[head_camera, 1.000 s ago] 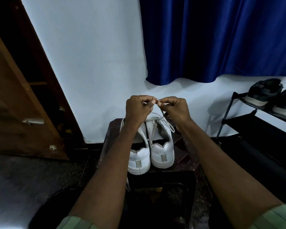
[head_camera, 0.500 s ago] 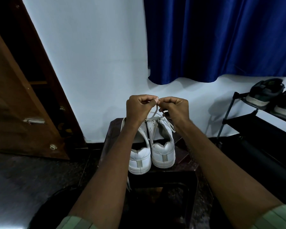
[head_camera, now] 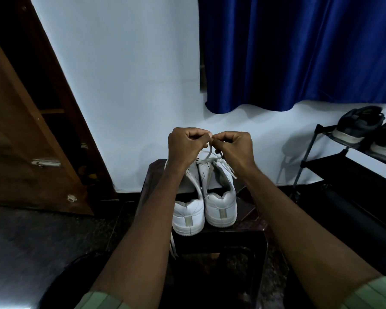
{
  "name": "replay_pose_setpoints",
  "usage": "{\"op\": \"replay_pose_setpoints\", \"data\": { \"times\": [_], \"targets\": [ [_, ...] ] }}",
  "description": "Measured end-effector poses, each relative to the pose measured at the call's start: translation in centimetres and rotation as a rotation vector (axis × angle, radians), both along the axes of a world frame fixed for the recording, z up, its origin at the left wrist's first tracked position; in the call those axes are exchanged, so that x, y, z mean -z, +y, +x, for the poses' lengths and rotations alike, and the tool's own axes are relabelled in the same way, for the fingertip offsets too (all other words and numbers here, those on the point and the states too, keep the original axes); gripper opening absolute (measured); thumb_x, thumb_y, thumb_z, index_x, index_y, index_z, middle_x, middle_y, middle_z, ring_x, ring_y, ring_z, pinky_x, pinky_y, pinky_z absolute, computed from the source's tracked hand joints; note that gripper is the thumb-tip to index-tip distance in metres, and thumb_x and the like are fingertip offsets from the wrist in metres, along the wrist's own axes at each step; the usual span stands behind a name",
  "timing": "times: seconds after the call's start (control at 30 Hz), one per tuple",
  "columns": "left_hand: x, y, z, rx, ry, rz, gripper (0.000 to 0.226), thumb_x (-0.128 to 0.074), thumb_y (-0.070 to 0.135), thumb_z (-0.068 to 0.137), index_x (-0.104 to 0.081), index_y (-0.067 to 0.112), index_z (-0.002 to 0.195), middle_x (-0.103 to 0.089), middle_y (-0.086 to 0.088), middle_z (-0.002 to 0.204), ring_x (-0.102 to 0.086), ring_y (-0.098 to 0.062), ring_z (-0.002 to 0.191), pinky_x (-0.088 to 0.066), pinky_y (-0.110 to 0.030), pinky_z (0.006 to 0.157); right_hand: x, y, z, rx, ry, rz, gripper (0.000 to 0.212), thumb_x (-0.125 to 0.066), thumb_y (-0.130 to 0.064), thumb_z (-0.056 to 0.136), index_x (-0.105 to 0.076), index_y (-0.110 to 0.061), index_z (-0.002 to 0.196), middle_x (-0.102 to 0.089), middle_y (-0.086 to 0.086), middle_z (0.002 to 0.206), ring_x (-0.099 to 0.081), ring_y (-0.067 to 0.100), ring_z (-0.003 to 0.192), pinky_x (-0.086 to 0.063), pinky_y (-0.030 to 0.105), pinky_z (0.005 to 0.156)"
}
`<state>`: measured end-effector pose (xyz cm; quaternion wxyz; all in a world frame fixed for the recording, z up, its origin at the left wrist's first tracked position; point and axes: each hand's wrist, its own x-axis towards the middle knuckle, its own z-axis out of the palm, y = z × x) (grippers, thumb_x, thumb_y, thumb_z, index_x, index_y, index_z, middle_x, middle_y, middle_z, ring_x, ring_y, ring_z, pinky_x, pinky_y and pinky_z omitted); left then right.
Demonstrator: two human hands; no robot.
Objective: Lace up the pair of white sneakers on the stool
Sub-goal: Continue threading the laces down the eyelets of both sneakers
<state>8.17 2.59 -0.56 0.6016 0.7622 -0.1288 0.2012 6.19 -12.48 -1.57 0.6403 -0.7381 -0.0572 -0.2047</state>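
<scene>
Head view shows very little difference from a second ago: both hands stay raised above the right sneaker (head_camera: 220, 192), knuckles almost touching, and the only shift is a slight tightening of the gap between them. The left hand (head_camera: 184, 144) and the right hand (head_camera: 235, 146) each keep a closed grip, fingers curled and pinching the white lace (head_camera: 206, 153) just where the two fists meet. From that pinch the lace runs down in a thin loop to the upper eyelets of the right sneaker; a loose end trails off its outer side.

Both sneakers sit side by side on the dark stool (head_camera: 252, 221), heels toward the camera, touching along their inner sides. The left sneaker (head_camera: 188, 216) has a lace end dangling over the front edge of the stool; how far either sneaker is threaded I cannot tell, since the hands and forearms cover the tongues.

Because the hands have barely moved, my reading is that fine finger work is under way, most likely a knot or loop being formed at the top of the right sneaker, rather than threading through a new eyelet. That would put this sneaker close to done, with the left one possibly still waiting.

A blue curtain (head_camera: 299, 52) hangs behind, and a shoe rack (head_camera: 334, 166) with dark shoes stands to the right.
</scene>
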Motion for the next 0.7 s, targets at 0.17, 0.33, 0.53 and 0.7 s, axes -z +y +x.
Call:
{"op": "replay_pose_setpoints", "data": {
  "times": [0.17, 0.33, 0.53, 0.7],
  "targets": [
    [-0.1, 0.0, 0.0, -0.013, 0.021, -0.027, 0.007, -0.080, 0.020, 0.084, -0.085, 0.020, 0.088, -0.079, 0.008, 0.086, -0.074, -0.006, 0.088, -0.060, -0.035, 0.088, -0.1, 0.5, 0.2, -0.010, 0.003, 0.021, 0.005, -0.081, -0.015, 0.088, -0.084, -0.012, 0.088, -0.077, -0.003, 0.076, -0.068, 0.004, 0.069, -0.053, 0.022, 0.070],
    [-0.3, -0.5, 0.1, 0.178, 0.179, 0.040, 0.027, -0.063, 0.034, 0.102, -0.081, 0.014, 0.106, -0.078, 0.010, 0.096, -0.072, -0.004, 0.094, -0.053, -0.027, 0.091, -0.7, 0.7, 0.2, -0.007, 0.143, 0.255, 0.009, -0.077, -0.009, 0.080, -0.083, -0.014, 0.083, -0.077, 0.007, 0.101, -0.076, 0.019, 0.094, -0.061, 0.042, 0.092],
    [-0.5, -1.0, -0.9, 0.319, 0.225, 0.177, 0.047, -0.047, 0.043, 0.109, -0.076, 0.013, 0.088, -0.072, -0.005, 0.077, -0.063, -0.006, 0.065, -0.046, -0.011, 0.062, -1.8, -0.1, -0.3, -0.041, 0.353, 0.458, 0.010, -0.076, -0.025, 0.083, -0.084, -0.021, 0.088, -0.072, -0.007, 0.092, -0.061, 0.015, 0.099, -0.046, 0.040, 0.093],
    [-0.9, -1.1, -0.8, 0.414, 0.275, 0.037, 0.043, -0.046, 0.031, 0.111, -0.058, 0.010, 0.075, -0.048, 0.001, 0.060, -0.046, -0.013, 0.057, -0.044, -0.021, 0.060, -1.5, -0.9, 0.5, -0.343, 0.310, 0.888, 0.017, -0.051, -0.013, 0.101, -0.066, -0.015, 0.094, -0.069, -0.002, 0.084, -0.061, 0.013, 0.072, -0.045, 0.030, 0.081]
  ]
}}
